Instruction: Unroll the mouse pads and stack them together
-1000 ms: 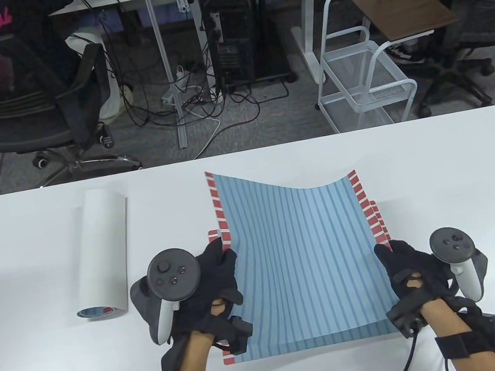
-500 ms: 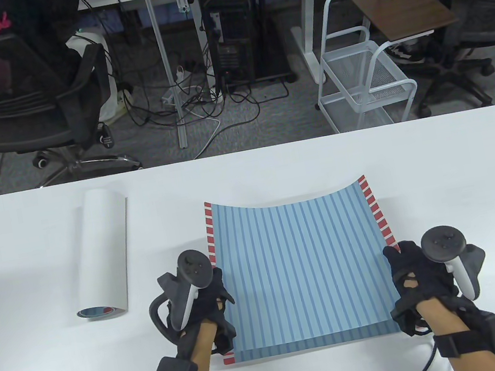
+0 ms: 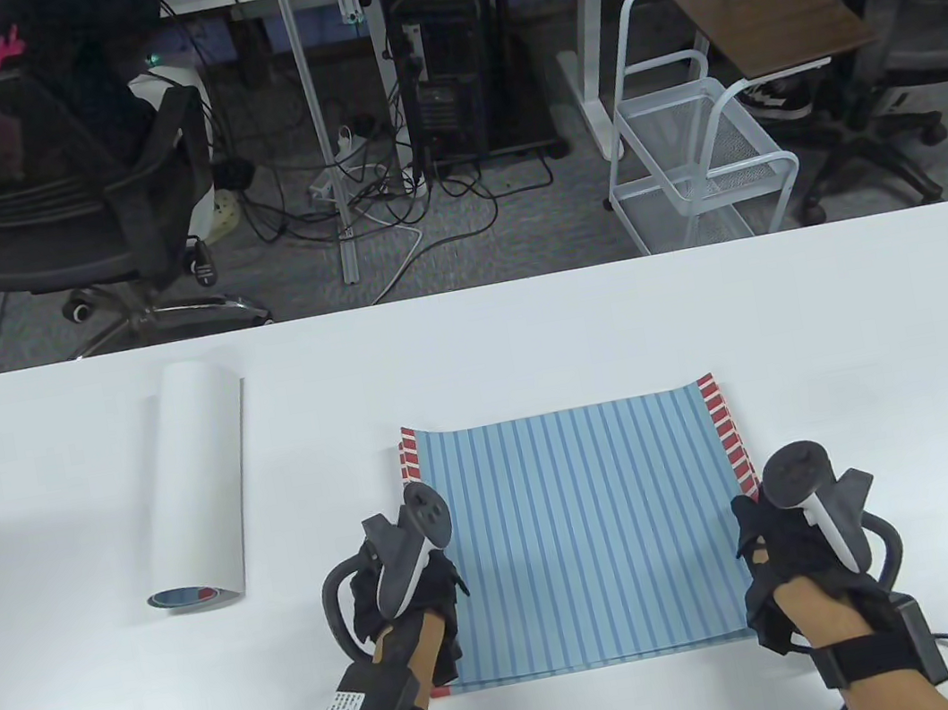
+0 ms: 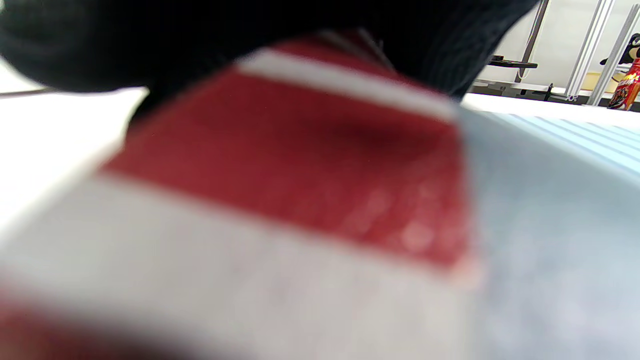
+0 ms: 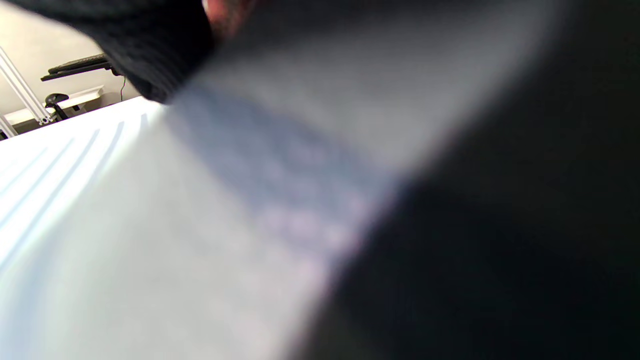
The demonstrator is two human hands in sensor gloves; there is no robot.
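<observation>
table view: striped mouse pad (image 3: 590,531) lies flat at centre-front of the white worktop (image 3: 848,365), w/ the red-white edge of another pad (image 3: 408,461) peeking out under its far left corner. left hand (image 3: 406,598) rests on the pad's left edge, right hand (image 3: 788,547) on its right edge; fingers hidden under trackers, can't tell if curled or spread. rolled mouse pad (image 3: 192,484) sits well apart at left, untouched. left wrist view: blurred close-up, black glove (image 4: 200,40) pressing on the pad's red-white border (image 4: 280,165), blue stripes beside. right wrist view: very blurred, glove (image 5: 150,55) on pale blue pad surface (image 5: 100,200); finger spread unclear.
</observation>
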